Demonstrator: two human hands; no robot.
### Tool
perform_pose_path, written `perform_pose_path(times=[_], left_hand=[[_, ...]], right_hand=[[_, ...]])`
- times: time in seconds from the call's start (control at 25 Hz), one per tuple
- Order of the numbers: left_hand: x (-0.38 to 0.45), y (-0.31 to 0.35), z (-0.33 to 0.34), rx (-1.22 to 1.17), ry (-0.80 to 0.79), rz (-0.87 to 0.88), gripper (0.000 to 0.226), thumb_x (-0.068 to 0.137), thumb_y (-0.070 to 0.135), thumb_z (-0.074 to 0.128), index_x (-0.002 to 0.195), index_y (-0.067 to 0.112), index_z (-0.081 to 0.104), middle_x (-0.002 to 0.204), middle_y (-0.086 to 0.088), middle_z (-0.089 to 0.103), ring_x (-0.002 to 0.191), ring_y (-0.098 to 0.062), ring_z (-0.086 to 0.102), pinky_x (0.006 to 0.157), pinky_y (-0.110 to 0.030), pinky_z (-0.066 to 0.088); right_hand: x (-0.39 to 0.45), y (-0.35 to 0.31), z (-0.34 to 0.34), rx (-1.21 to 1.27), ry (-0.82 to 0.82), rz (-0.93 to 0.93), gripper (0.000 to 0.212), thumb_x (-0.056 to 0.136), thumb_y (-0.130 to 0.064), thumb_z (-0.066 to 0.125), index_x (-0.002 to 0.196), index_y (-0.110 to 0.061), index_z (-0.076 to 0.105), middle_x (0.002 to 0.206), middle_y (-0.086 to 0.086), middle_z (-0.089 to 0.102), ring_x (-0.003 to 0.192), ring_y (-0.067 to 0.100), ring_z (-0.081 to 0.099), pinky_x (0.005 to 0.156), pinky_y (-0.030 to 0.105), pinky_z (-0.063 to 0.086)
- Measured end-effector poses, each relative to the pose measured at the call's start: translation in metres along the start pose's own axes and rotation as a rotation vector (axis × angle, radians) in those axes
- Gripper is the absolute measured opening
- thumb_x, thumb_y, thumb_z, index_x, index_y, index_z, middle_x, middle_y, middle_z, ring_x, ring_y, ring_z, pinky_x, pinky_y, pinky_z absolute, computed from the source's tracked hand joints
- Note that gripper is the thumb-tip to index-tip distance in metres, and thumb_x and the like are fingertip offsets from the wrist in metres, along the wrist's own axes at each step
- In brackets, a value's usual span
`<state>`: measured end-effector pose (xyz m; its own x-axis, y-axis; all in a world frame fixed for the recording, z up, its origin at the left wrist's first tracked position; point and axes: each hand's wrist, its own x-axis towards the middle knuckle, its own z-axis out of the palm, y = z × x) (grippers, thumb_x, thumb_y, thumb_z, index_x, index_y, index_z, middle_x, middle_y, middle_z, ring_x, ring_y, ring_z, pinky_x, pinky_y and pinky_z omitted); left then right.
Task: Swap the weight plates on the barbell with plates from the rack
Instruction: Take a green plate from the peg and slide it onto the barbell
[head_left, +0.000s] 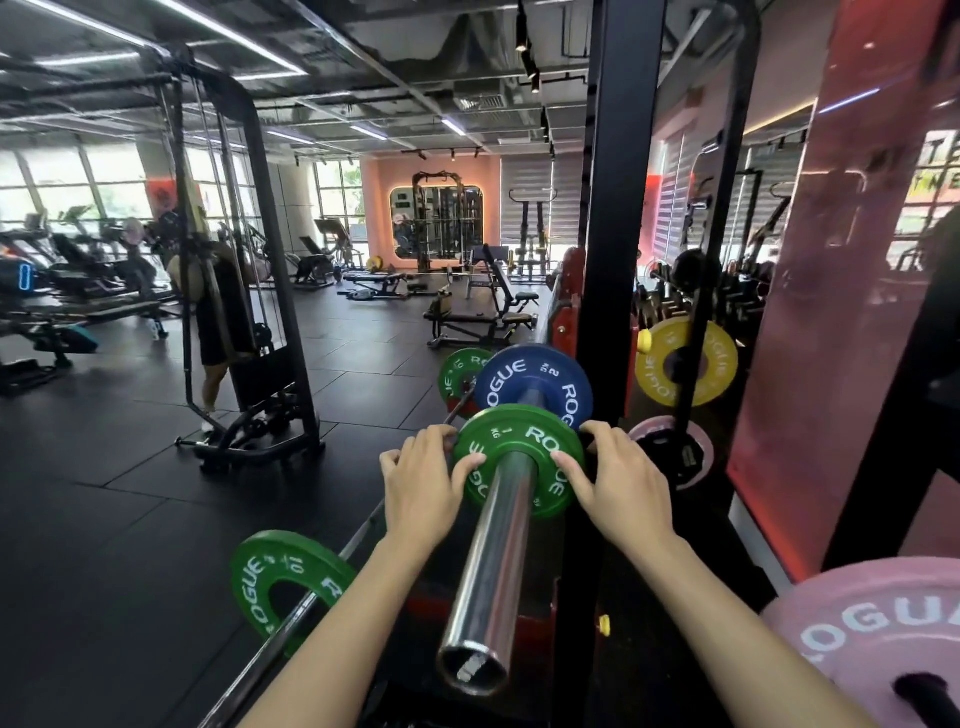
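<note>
A chrome barbell sleeve (493, 566) points toward me in the head view. On it sits a small green 1 kg plate (524, 431), with a blue 2 kg plate (519, 376) further along behind it. My left hand (423, 493) grips the green plate's left edge, thumb on its face. On the other edge my right hand (618, 480) holds the same plate, fingers curled over the rim. A yellow plate (711, 364) and a pink plate (701, 441) hang on the rack to the right.
A black rack upright (613, 208) rises just behind the plates. A large pink plate (872, 644) is at lower right. A second bar with green plates (283, 582) lies on the floor to the left. A cable machine (244, 312) and benches stand further off.
</note>
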<state>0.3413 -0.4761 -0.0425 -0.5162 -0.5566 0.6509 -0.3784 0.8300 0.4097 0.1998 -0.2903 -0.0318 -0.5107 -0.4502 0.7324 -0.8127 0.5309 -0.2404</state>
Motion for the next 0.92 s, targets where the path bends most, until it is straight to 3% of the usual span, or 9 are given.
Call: perform_pose_path(times=[0.24,0.6,0.92], left_hand=[[0.047,-0.007,0.049,-0.032,0.009,0.022,0.049,0.093,0.059,0.050,0.119,0.019,0.056,0.113,0.009,0.063,0.104,-0.014,0.055,0.091,-0.033,0.026],[0.107,-0.017,0.089,0.018,-0.020,0.071,0.057,0.089,0.061,0.054,0.122,0.015,0.054,0.118,0.002,0.060,0.108,-0.021,0.053,0.091,-0.039,0.032],[0.125,-0.015,0.102,0.025,0.029,0.051,0.051,0.085,0.057,0.064,0.115,0.018,0.053,0.105,0.002,0.059,0.099,-0.021,0.055,0.085,-0.039,0.038]], right_hand=[[0.042,0.029,0.041,-0.029,0.029,0.027,0.056,0.087,-0.062,0.053,0.121,-0.017,0.055,0.099,0.000,0.061,0.094,0.023,0.062,0.066,0.036,0.052],[0.079,0.042,0.072,-0.126,0.076,0.117,0.056,0.085,-0.063,0.057,0.115,-0.015,0.058,0.094,0.003,0.060,0.086,0.026,0.062,0.058,0.036,0.049],[0.092,0.029,0.082,-0.260,0.111,0.223,0.052,0.082,-0.058,0.066,0.104,-0.011,0.058,0.085,0.006,0.062,0.075,0.027,0.063,0.049,0.029,0.039]])
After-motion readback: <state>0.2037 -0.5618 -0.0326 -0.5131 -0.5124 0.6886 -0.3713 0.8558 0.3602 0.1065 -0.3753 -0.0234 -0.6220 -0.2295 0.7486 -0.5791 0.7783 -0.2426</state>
